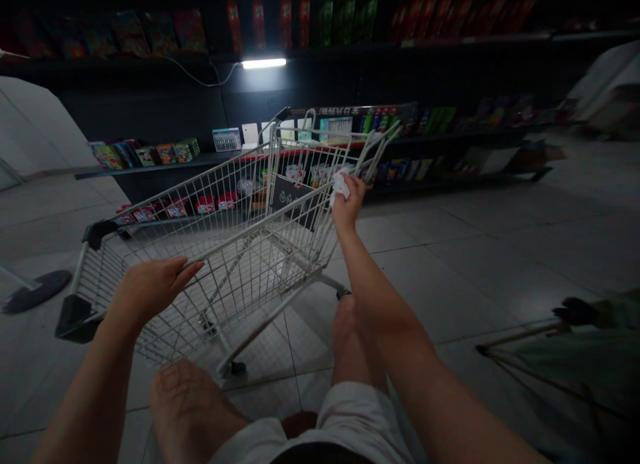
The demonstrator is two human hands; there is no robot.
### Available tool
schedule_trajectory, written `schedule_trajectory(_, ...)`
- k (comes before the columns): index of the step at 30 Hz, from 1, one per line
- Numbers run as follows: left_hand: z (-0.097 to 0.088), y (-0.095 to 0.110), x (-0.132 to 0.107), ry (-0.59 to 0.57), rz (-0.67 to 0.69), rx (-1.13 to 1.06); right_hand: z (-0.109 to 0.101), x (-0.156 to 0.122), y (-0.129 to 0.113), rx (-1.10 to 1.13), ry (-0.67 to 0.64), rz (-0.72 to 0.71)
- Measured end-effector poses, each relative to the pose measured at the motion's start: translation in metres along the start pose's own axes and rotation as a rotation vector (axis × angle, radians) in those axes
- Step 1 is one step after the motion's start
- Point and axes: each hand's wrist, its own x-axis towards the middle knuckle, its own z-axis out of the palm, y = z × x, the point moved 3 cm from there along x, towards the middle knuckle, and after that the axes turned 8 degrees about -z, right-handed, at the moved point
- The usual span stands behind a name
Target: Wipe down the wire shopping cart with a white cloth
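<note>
We are in a dim shop aisle with a grey tiled floor (465, 277). Along its far side runs dark shelving (400, 77) stocked with brightly coloured packaged goods, and a white tube light (264, 63) glows beneath an upper shelf. At the far left lies a round dark stand base (37, 291), and at the lower right a green cloth on a thin frame (550, 361) sits partly in shadow.

Right in front of our bent bare knees (190, 411) and white shorts (355, 417) stands a white wire shopping cart (225, 251), angled across our view, with black plastic corners (75, 317) at its left end and a small black sign (290, 196) on its far end panel.

Our left hand (150, 291) lies open on the near top rail of the cart, fingers extended, taking hold of nothing. Our right hand (347, 201) is closed around a crumpled white cloth (340, 187), pressing it against the right end of that same rail.
</note>
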Motion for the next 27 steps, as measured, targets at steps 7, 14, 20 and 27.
schedule_trajectory(7, 0.004, 0.0, 0.003, -0.004, -0.026, 0.027, 0.01, -0.145, -0.015, -0.015, -0.213, 0.059)
schedule_trajectory(14, 0.005, -0.001, 0.001, -0.015, -0.036, 0.033, -0.032, -0.028, 0.002, -0.007, -0.041, -0.126)
schedule_trajectory(20, 0.006, -0.001, 0.001, -0.003, -0.023, 0.044, 0.005, 0.027, -0.021, -0.044, -0.085, -0.141)
schedule_trajectory(27, 0.002, -0.001, -0.001, -0.015, -0.024, 0.048, 0.005, -0.021, -0.086, 0.018, -0.5, -0.437)
